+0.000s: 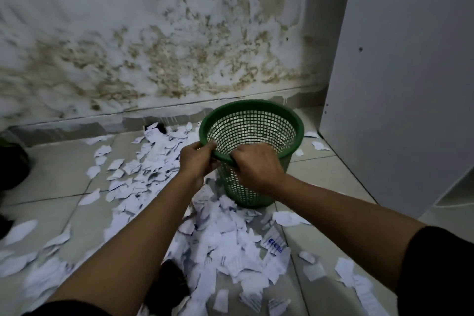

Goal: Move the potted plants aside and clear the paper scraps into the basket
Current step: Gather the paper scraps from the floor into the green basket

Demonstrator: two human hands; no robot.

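Note:
A green mesh basket (266, 113) stands on the tiled floor near the wall, tilted a little toward me. My left hand (197, 161) grips its near rim on the left. My right hand (256, 167) grips the near rim just beside it, fingers curled over the edge. White paper scraps (225, 244) lie scattered in a thick trail from the wall down past the basket's foot toward me. A dark shape (11, 164) at the far left edge may be a pot; I cannot tell.
A stained white wall (154, 59) runs behind the basket. A white cabinet panel (397, 84) stands close on the right. A dark object (168, 287) lies among the scraps near my left forearm, and another small dark thing (160, 127) by the wall.

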